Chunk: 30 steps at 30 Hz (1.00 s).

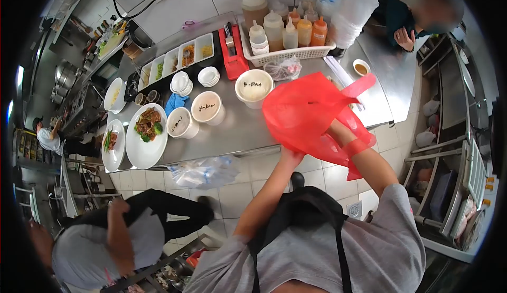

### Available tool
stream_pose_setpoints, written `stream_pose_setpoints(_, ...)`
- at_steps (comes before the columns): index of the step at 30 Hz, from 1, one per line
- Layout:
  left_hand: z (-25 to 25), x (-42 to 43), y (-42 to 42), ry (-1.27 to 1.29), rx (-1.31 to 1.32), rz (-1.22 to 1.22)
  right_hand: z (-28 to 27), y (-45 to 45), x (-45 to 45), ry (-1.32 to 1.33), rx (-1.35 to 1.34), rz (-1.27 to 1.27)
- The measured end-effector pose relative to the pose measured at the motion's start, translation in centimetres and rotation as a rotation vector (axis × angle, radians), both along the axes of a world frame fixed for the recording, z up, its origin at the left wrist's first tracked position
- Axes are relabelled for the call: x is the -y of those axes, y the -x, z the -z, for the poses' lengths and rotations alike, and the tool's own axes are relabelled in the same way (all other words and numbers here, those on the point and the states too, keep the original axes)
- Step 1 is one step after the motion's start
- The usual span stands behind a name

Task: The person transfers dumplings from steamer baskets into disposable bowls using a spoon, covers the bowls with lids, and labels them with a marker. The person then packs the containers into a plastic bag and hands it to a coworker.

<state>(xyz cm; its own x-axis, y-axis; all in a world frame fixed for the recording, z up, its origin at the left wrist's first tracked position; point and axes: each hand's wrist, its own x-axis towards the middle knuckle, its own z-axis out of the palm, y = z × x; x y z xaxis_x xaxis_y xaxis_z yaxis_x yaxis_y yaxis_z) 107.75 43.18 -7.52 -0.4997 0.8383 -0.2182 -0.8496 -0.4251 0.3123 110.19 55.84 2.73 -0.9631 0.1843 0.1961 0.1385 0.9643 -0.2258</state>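
A red plastic bag (303, 105) with handle loops is spread in the air at the front edge of the steel counter. My right hand (338, 128) reaches into its opening, and the film covers the fingers. At the bag's lower left edge is my left hand (292, 154), touching the film, its fingers hidden behind the red plastic. Just left of the bag stands a white lidded tub (254, 86) with black handwriting. Two more marked tubs, a middle one (208, 107) and a smaller one (182, 123), stand further left.
Plates of food (148, 137) sit at the counter's left end. Behind are a topping tray (174, 60), a red holder (232, 52) and a basket (296, 54) of sauce bottles. A sauce cup (361, 67) stands right. One person (105, 240) is left, another (404, 23) across the counter.
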Motion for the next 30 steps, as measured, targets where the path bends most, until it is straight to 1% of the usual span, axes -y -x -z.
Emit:
stream_pose_setpoints(1, 0.9, 0.6, 0.0, 0.091, -0.079, 0.014, -0.1, 0.0, -0.1, 0.003, 0.003, -0.011)
stream_pose_setpoints(3, -0.1, 5.0, -0.2, 0.344, -0.148, 0.111, -1.0, -0.7, -0.6, 0.005, 0.003, -0.033)
stream_pose_setpoints(5, -1.7, 8.5, 1.7, 0.531, -0.507, -0.166, -4.2, -3.0, -2.0, 0.058, -0.012, -0.042)
stream_pose_setpoints(6, -2.7, 9.2, 3.6, 0.578, -0.551, -0.306, -6.8, -4.4, -3.1, 0.152, -0.039, -0.040)
stream_pose_setpoints(7, -3.9, 9.0, 5.7, 0.621, -0.586, -0.453, -9.6, -5.6, -4.5, 0.368, -0.074, -0.037)
stream_pose_setpoints(8, -6.1, 8.2, 7.5, 0.703, -0.676, -0.545, -13.1, -6.1, -5.2, 1.033, 0.020, 0.085)
stream_pose_setpoints(9, -7.9, 7.0, 9.3, 0.786, -0.766, -0.634, -14.9, -5.9, -5.7, 1.252, -0.236, -0.106)
stream_pose_setpoints(11, -7.3, 4.1, 13.2, 0.846, -0.917, -0.698, -16.9, -2.3, -4.3, 1.358, -0.658, -0.176)
stream_pose_setpoints(12, -7.0, 1.7, 14.4, 0.846, -0.878, -0.754, -18.1, 1.3, -1.5, 1.261, -0.809, -0.042)
stream_pose_setpoints(13, -6.4, 0.7, 15.3, 0.877, -0.895, -0.729, -16.0, 4.0, -0.4, 1.368, -0.658, 0.123)
stream_pose_setpoints(14, -5.9, -0.3, 16.2, 0.907, -0.912, -0.703, -11.4, 7.1, -0.2, 1.460, -0.505, 0.287)
stream_pose_setpoints(15, -5.3, -0.1, 17.2, 0.974, -0.977, -0.595, -6.7, 10.4, -1.1, 1.464, -0.290, 0.205)
stream_pose_setpoints(16, -5.1, 0.1, 17.6, 1.043, -1.038, -0.485, -5.4, 11.3, 0.1, 1.279, -0.273, 0.360)
stream_pose_setpoints(18, -6.4, 0.0, 16.6, 0.934, -0.994, -0.509, 2.8, 15.9, -1.5, 1.640, -0.231, 0.397)
stream_pose_setpoints(20, -5.5, 0.4, 16.9, 1.108, -0.948, -0.408, 0.6, 15.1, -0.7, 1.361, 0.026, 0.472)
stream_pose_setpoints(21, -5.5, 0.4, 16.9, 1.095, -0.943, -0.407, -0.7, 14.4, 0.0, 1.219, 0.156, 0.499)
stream_pose_setpoints(23, -5.3, 0.5, 16.8, 1.070, -0.925, -0.411, -0.3, 14.0, 0.5, 1.077, 0.222, 0.480)
stream_pose_setpoints(26, -3.1, 1.1, 18.4, 1.047, -0.814, -0.191, 2.5, 15.2, 0.8, 1.201, 0.112, 0.394)
stream_pose_setpoints(28, -2.5, 0.9, 19.0, 1.034, -0.851, -0.219, 4.6, 17.0, 1.0, 1.348, 0.036, 0.339)
stream_pose_setpoints(30, -2.7, 0.1, 18.6, 0.789, -0.723, -0.382, 6.2, 19.1, 0.8, 1.496, -0.034, 0.273)
